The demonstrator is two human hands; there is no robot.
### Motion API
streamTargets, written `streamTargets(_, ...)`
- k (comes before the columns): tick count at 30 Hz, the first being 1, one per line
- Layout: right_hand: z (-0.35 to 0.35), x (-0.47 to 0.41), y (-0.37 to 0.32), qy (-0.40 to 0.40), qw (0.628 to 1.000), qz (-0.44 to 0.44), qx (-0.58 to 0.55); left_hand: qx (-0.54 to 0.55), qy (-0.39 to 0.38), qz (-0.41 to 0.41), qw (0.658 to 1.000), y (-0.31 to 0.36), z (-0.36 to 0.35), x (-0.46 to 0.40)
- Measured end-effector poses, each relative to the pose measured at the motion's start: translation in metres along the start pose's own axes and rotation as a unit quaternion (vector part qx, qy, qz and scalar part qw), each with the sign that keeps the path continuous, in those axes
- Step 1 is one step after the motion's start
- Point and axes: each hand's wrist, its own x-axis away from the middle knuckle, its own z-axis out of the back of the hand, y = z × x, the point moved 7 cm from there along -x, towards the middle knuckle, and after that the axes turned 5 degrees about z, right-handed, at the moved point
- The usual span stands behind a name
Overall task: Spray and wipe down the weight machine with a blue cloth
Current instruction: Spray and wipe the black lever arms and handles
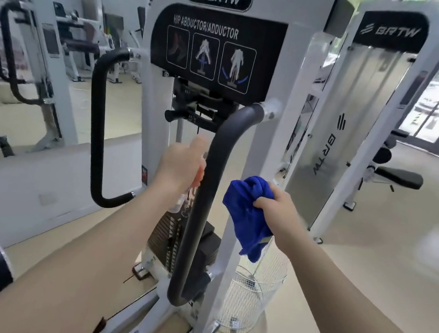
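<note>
Left hand (181, 164) grips a clear spray bottle (179, 203) beside the weight machine (289, 97) handle (210, 182); right hand (275, 205) clutches the bunched blue cloth (245, 216).

pale glossy floor (367, 276) carries white weight machine (230, 254); wire mesh basket (251, 301) stands just beside its base.

Both forearms bare, no sleeves showing.

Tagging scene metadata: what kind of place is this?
Most likely a gym: a hip abductor/adductor machine with a weight stack, and more machines beside it.
</note>
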Motion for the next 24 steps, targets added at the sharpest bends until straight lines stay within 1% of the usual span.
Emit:
streamTargets(3,0.0,-0.007,-0.006,-0.02,1.0,0.007,0.006,-0.033,-0.002,0.022,0.999,0.005,-0.007,-0.004)
streamTargets(6,-0.001,-0.008,-0.01,-0.031,0.999,0.012,0.001,-0.01,-0.01,0.06,0.998,0.004,-0.015,-0.006)
streamTargets(10,0.0,-0.01,-0.012,-0.042,0.999,0.019,-0.001,-0.016,-0.01,0.1,0.995,0.001,-0.017,-0.008)
streamTargets(13,0.002,-0.013,-0.008,-0.04,0.999,0.022,0.002,0.003,-0.014,0.141,0.99,-0.01,-0.016,-0.009)
streamTargets(16,0.004,-0.015,-0.002,-0.04,0.999,0.015,-0.002,-0.001,-0.008,0.152,0.988,-0.022,-0.015,-0.01)
streamTargets(19,0.006,-0.014,0.004,-0.038,0.999,0.011,-0.006,0.018,-0.016,0.16,0.987,-0.035,-0.019,-0.009)
streamTargets(21,0.007,-0.013,-0.004,-0.023,0.998,0.05,-0.006,0.029,-0.021,0.187,0.982,-0.048,-0.019,-0.003)
streamTargets(22,0.009,-0.012,-0.015,-0.009,0.995,0.097,0.01,0.035,-0.026,0.2,0.979,-0.053,-0.019,-0.001)
streamTargets(23,0.009,-0.011,-0.031,0.009,0.986,0.163,0.039,0.044,-0.028,0.207,0.977,-0.058,-0.018,0.001)
streamTargets(24,0.009,-0.008,-0.051,0.035,0.967,0.24,0.073,0.054,-0.025,0.205,0.977,-0.059,-0.016,0.003)
